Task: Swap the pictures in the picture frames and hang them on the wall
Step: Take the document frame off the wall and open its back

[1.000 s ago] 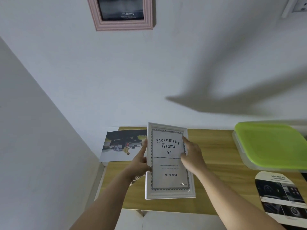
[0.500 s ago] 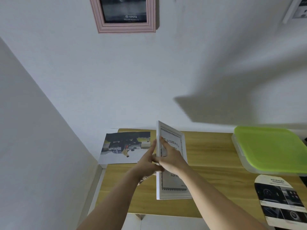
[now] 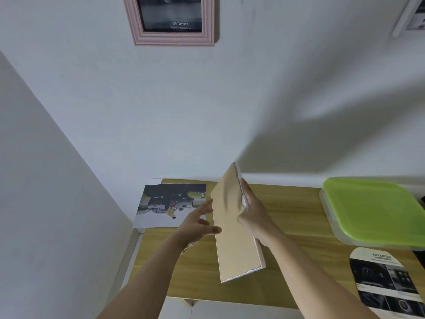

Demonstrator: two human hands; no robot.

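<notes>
A white A4 picture frame [image 3: 232,229] stands tilted above the wooden table [image 3: 294,217], its tan backing board turned toward me. My right hand [image 3: 255,215] grips its right edge. My left hand [image 3: 197,223] is at the frame's left edge with the fingers spread, touching the backing. A loose car photo [image 3: 170,204] lies on the table's back left corner, hanging over the edge. A pink frame [image 3: 171,21] with a Toyota picture hangs on the wall above. A dark car leaflet [image 3: 388,282] lies at the front right.
A clear box with a green lid [image 3: 374,210] sits at the table's back right. A white frame's corner [image 3: 409,14] shows on the wall at the top right. A side wall closes in on the left.
The white frame has been turned over from showing its printed front to showing its tan back. My right hand moved to the right edge; my left hand loosened its hold and opened.
</notes>
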